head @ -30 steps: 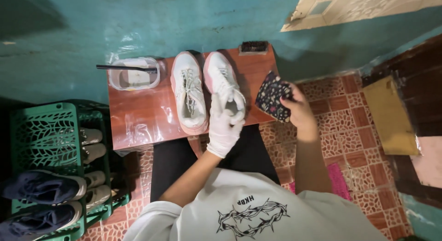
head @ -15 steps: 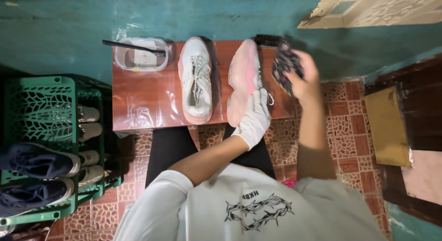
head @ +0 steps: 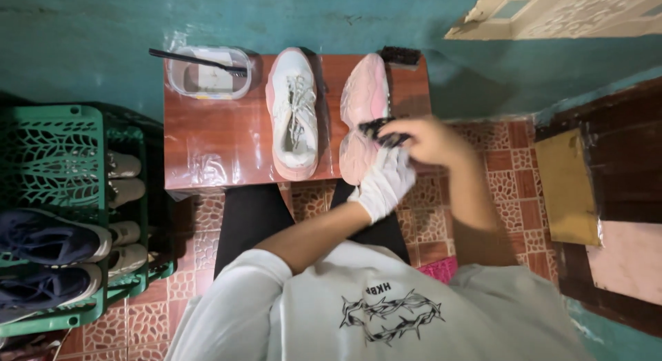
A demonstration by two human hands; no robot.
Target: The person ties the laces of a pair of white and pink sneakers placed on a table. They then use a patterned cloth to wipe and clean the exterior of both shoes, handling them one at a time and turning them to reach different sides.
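Note:
Two white and pink sneakers lie on a small brown table (head: 207, 137). The left sneaker (head: 294, 113) sits upright with its laces showing. The right sneaker (head: 362, 109) is tipped on its side, pink sole toward me. My left hand (head: 383, 185), in a white glove, holds that sneaker near its heel end. My bare right hand (head: 431, 140) presses a dark patterned cloth (head: 379, 130) against the sole.
A clear plastic tub (head: 207, 75) with a black-handled tool across it stands at the table's far left. A dark brush (head: 398, 55) lies at the far right corner. A green crate (head: 62, 195) with several shoes stands on the tiled floor at left.
The right sneaker went from upright to lying on its side. My right hand brought the dark cloth from the table's right edge onto the sole. The view shifted.

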